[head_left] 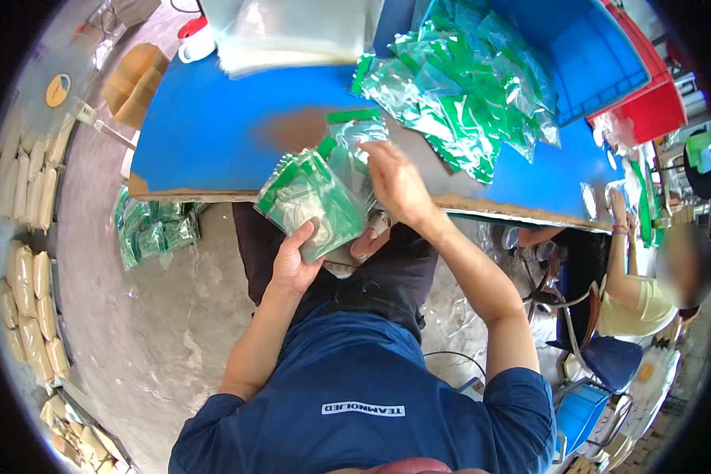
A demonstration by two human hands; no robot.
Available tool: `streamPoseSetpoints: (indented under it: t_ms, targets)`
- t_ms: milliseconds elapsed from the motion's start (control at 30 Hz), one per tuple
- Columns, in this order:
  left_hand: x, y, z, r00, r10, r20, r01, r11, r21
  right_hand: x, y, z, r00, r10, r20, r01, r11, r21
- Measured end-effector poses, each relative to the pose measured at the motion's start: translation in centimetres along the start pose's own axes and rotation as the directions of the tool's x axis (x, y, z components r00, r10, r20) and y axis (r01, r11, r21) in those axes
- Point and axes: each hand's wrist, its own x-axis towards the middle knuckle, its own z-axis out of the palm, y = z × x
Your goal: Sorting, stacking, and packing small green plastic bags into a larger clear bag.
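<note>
Green-edged clear bags (pixel 354 162), glossy, L hand (pixel 294 267) gripping stack (pixel 320 207), R hand (pixel 397 182) pinching 1

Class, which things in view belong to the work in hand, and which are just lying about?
Likely in the work:
- green bag stack, in left hand
- loose bag, by right hand
- bag pile

Seemingly lying about:
- red-topped mug
- brown carton
- tan packages

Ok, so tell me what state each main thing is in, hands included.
Left hand: closed on the bag stack.
Bag stack: held up, edges slightly fanned.
Right hand: fingers bent beside another bag, grip unclear.
Another bag: partly hidden behind the stack.
Bag pile: loosely heaped.
Blue crate: open.
Brown carton: open.
</note>
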Motion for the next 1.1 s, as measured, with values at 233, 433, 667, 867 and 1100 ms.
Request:
streamPoseSetpoints:
  t_ms: [233,433,667,867,1100]
  targets:
    - [-0.9,0.5,-0.6,0.998,-0.036,0.059,0.038,0.999,-0.03,-1.6,0.7,-0.2,0.94,-0.333,0.068,0.34,0.927,-0.158]
    - [-0.4,0.1,-2.4,0.996,-0.07,0.054,0.068,0.997,0.035,6.2,4.7,-2.0,0.997,-0.026,-0.066,0.009,0.97,-0.244]
    - [-1.1,1.9,-3.1,0.978,-0.062,0.2,0.082,0.992,-0.097,2.2,4.4,-0.9,0.956,-0.179,0.233,0.269,0.85,-0.453]
    - [-0.8,2.2,-2.6,0.992,-0.005,0.127,0.0,0.999,0.038,3.5,0.7,-1.3,0.936,-0.146,0.319,0.116,0.987,0.11]
    - [-0.6,1.2,-6.2,0.994,0.024,0.102,-0.026,1.0,0.012,7.2,9.3,-0.2,0.981,-0.121,0.151,0.192,0.697,-0.691]
